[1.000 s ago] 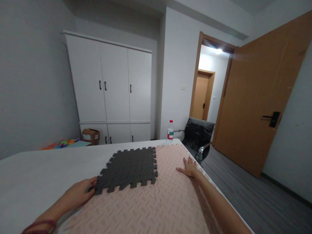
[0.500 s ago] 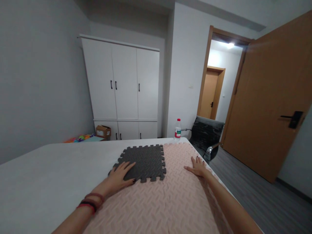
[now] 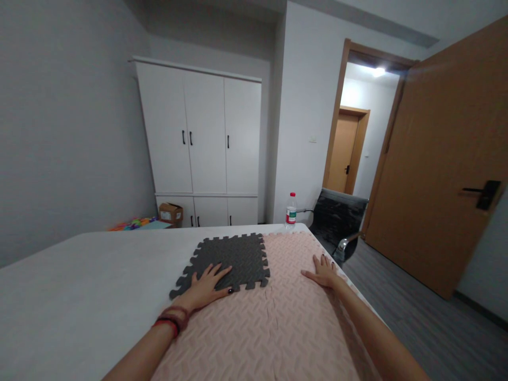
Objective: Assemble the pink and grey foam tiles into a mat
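Note:
A dark grey foam puzzle mat (image 3: 234, 256) with toothed edges lies on the white table (image 3: 79, 286), joined to a larger pink foam mat (image 3: 273, 323) along its right and near sides. My left hand (image 3: 208, 286) lies flat and open on the grey mat's near edge, fingers spread, where it meets the pink mat. My right hand (image 3: 323, 271) rests flat and open on the pink mat near the table's right edge. Red and dark bands circle my left wrist.
A plastic water bottle (image 3: 291, 210) stands at the table's far right corner. A black chair (image 3: 337, 222) sits beyond it by an open wooden door (image 3: 440, 159). White cupboards (image 3: 204, 143), a cardboard box (image 3: 170, 213) and colourful mats (image 3: 130, 224) are behind the table.
My left hand has moved from the grey mat's near-left corner onto its near edge and now lies flat with spread fingers. My right hand has stayed put. The view has shifted left.

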Tool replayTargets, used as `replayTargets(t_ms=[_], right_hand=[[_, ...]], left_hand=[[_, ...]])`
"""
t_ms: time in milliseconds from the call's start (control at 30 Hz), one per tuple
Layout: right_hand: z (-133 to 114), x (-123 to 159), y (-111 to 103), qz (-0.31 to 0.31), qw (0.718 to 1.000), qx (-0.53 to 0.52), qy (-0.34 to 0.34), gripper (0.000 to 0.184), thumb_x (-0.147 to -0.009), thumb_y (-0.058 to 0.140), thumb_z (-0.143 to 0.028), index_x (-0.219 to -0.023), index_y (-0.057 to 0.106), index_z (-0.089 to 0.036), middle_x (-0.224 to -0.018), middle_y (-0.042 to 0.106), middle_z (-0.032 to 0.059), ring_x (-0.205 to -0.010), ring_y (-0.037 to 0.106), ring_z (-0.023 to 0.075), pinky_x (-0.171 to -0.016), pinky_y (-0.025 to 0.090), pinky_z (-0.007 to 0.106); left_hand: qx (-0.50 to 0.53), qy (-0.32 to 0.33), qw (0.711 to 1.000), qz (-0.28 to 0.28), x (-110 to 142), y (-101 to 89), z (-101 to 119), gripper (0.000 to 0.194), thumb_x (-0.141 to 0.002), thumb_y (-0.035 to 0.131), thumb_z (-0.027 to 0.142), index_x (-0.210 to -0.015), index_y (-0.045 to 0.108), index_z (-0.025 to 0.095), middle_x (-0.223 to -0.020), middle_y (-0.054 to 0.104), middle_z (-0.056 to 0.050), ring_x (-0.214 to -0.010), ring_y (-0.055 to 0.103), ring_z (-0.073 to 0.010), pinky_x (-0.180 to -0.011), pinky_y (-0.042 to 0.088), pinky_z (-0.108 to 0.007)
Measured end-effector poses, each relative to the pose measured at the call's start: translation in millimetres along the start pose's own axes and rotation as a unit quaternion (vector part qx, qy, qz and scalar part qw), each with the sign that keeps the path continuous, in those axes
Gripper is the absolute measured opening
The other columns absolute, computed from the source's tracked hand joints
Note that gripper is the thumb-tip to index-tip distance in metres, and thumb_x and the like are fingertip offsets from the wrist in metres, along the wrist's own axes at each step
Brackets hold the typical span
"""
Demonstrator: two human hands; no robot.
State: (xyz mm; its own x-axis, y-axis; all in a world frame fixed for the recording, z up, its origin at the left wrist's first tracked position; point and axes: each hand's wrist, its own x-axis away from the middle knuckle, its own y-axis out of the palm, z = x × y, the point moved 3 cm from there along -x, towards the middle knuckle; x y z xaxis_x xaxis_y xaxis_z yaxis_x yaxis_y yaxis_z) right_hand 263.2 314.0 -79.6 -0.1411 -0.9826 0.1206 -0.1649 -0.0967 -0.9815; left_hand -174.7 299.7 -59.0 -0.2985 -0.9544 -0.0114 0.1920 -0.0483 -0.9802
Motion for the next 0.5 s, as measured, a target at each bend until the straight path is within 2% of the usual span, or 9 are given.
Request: replayTargets(t_ms=[267, 433, 500], right_hand=[[1.2, -2.6, 1.8, 0.003, 1.000, -0.001, -0.001, 0.115, -0.062, 0.024, -0.090, -0.146, 0.007, -0.014, -0.151, 0.000, 0.0209, -0.138, -0.004, 0.0349, -0.106, 0.000, 0.053], [1.8, -4.3, 2.8, 0.000, 1.000, -0.002, -0.002, 0.114, -0.062, 0.025, -0.089, -0.146, 0.007, -0.015, -0.151, 0.000, 0.0200, -0.138, -0.004, 0.0343, -0.106, 0.000, 0.053], [1.9, -4.7, 3.1, 0.000, 1.000, -0.002, 0.000, 0.114, -0.062, 0.025, -0.089, -0.146, 0.007, -0.015, -0.151, 0.001, 0.0201, -0.138, -0.004, 0.0342, -0.106, 0.000, 0.053]], left_hand=[[0.008, 0.014, 1.000, -0.012, -4.6, 0.6, -7.2, 0.076, -0.073, 0.040, 0.073, -0.139, 0.023, 0.041, -0.152, 0.020, -0.007, -0.138, 0.007, -0.0384, -0.100, 0.008, -0.072], [0.010, 0.004, 1.000, -0.012, -8.3, 5.6, -9.3, 0.060, -0.083, 0.024, 0.067, -0.137, 0.027, 0.044, -0.151, 0.023, -0.005, -0.138, 0.009, -0.0356, -0.099, 0.006, -0.072], [0.007, 0.001, 1.000, -0.009, -9.2, 7.6, -9.4, 0.057, -0.084, 0.022, 0.065, -0.137, 0.026, 0.045, -0.151, 0.023, -0.004, -0.139, 0.009, -0.0347, -0.099, 0.004, -0.072]])
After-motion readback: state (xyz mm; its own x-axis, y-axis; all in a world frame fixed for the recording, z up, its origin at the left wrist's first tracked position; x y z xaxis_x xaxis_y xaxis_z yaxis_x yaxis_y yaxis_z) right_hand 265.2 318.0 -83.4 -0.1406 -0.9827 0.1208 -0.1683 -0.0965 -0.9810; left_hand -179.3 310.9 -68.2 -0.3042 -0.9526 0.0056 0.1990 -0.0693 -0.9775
